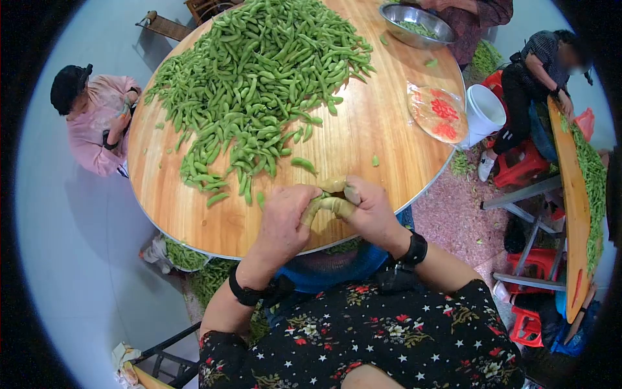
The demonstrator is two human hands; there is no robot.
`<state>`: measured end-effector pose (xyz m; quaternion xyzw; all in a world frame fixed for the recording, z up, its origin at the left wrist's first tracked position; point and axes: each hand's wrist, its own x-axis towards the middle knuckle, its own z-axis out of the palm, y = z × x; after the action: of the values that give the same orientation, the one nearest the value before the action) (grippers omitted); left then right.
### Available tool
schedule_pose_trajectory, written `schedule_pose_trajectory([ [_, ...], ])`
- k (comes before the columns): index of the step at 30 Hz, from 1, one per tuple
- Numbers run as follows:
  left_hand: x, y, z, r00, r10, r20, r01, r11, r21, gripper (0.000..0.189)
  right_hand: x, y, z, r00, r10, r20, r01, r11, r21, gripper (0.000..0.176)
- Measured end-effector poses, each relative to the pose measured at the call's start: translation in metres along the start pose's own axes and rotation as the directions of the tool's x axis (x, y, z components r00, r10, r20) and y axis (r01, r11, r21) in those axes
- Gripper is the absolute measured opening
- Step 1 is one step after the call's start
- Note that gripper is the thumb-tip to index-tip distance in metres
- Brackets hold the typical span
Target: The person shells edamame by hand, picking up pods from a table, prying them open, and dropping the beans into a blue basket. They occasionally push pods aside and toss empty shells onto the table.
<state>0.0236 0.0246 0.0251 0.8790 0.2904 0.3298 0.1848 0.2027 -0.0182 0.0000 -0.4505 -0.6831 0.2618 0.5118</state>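
Over the near edge of the round wooden table (pixel 389 152), my left hand (pixel 285 217) and my right hand (pixel 366 211) meet fingertip to fingertip, both closed. Between them a bit of green edamame pod (pixel 324 194) shows, mostly hidden by the fingers. Yellowish coverings wrap some of my fingers. Just beyond my hands, a large heap of edamame pods (pixel 259 84) covers the far and left part of the tabletop. One loose pod (pixel 303 165) lies apart from the heap, close to my left hand.
A metal bowl (pixel 418 27) with green contents stands at the far right, by another person. A plastic bag with red print (pixel 437 115) lies on the table's right side. Beside it is a white bucket (pixel 486 109). Under the near edge sits a blue container (pixel 337 269).
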Motion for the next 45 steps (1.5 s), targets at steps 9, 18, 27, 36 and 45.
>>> schedule_pose_trajectory([
  [9,-0.007,-0.044,-0.008,0.956,-0.249,-0.155,0.190,0.928,-0.320,0.015,0.007,-0.069,-0.052,0.770,0.331,0.545,-0.631,0.521,0.575,0.017],
  [18,-0.034,-0.042,-0.041,0.723,-0.689,-0.049,0.633,0.689,-0.354,0.022,-0.008,-0.161,-0.028,0.765,-0.517,0.383,-0.400,0.085,0.913,0.016],
  [27,-0.021,-0.026,-0.042,0.955,-0.222,-0.196,0.280,0.893,0.354,0.016,-0.001,-0.168,-0.032,0.710,-0.597,0.372,-0.388,0.109,0.915,0.015],
  [36,-0.014,-0.024,-0.022,0.986,-0.163,-0.045,0.165,0.867,0.470,0.019,-0.022,-0.097,-0.014,0.746,-0.165,0.646,-0.075,0.942,0.328,0.018],
  [45,-0.008,0.011,-0.024,0.983,-0.150,-0.106,0.160,0.983,0.092,0.035,-0.023,-0.030,-0.016,0.832,0.243,0.499,-0.349,0.928,0.130,0.020],
])
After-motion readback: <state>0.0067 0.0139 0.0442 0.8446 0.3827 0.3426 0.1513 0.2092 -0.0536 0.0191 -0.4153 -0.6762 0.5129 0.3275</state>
